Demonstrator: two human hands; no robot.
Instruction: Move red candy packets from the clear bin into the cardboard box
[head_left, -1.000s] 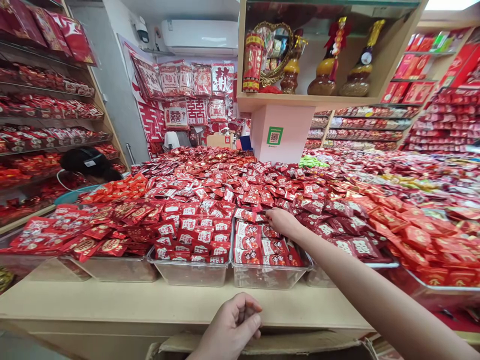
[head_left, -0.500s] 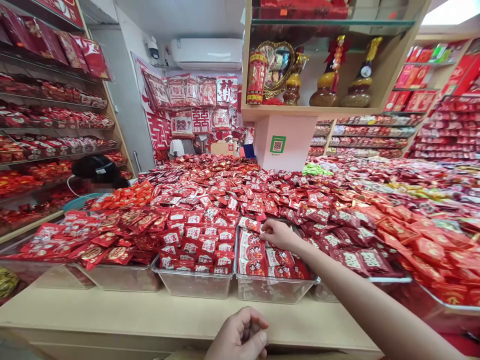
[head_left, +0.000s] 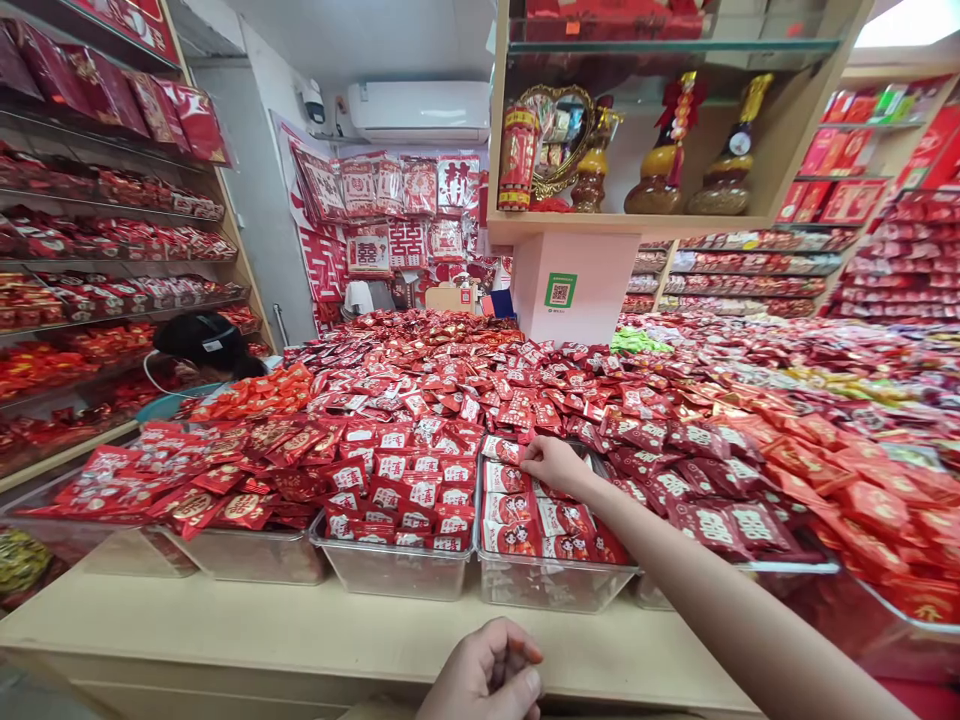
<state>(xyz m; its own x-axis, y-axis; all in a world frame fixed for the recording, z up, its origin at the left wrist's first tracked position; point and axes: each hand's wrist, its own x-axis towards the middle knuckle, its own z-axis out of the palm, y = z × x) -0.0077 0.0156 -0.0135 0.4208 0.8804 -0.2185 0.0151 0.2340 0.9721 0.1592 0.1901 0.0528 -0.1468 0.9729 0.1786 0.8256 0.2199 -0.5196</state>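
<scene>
My right hand (head_left: 559,466) reaches over a clear plastic bin (head_left: 551,583) with its fingertips pinched at the right end of a small red-and-white packet (head_left: 504,450). Part of that grip is hidden behind the hand. In front of it, similar packets with printed cartoon figures (head_left: 517,508) lie in rows inside the bin. Low in the view, my left hand (head_left: 491,672) hovers by the counter's front edge, its fingers loosely curled and no object showing in them.
A neighbouring clear bin (head_left: 397,575) holds red packets with white labels. Dark red packets (head_left: 720,525) fill the bin to the right. The wooden counter (head_left: 315,640) runs along the front. An overhanging cabinet (head_left: 570,222) stands beyond; a person's head (head_left: 206,345) shows at left.
The view has shifted slightly, so the bins and shelves appear a little farther right. My right hand stays at the same packet, and the left hand keeps its curled pose.
</scene>
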